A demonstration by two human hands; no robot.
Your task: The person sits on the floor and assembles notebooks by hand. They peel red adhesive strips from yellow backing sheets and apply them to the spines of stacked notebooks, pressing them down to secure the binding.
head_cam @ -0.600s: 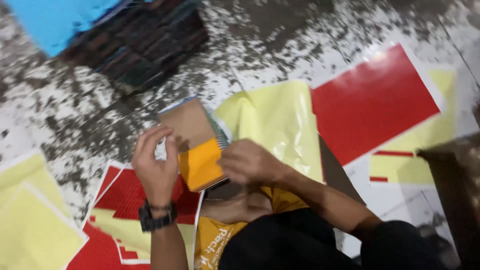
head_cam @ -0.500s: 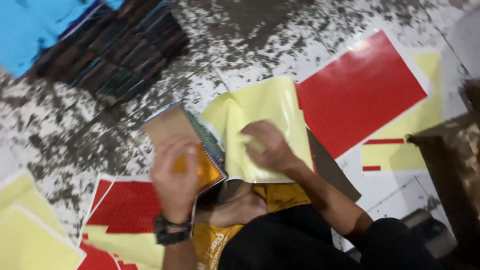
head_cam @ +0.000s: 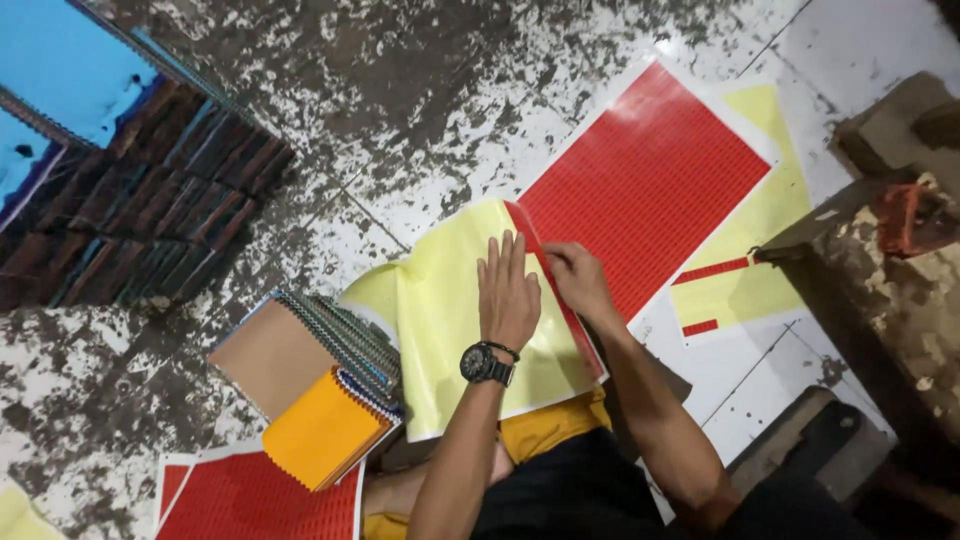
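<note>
Both hands (head_cam: 535, 290) rest over stained, speckled floor (head_cam: 400, 90).

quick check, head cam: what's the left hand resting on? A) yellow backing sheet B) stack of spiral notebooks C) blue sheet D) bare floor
A: the left hand lies flat, palm down, on the yellow backing sheet, while the right hand pinches the red sticker strip at that sheet's edge; the spiral notebooks sit apart, further to the left in the picture.

Speckled floor (head_cam: 400, 110), sticker sheets (head_cam: 650, 180), notebooks (head_cam: 310, 370)
</note>
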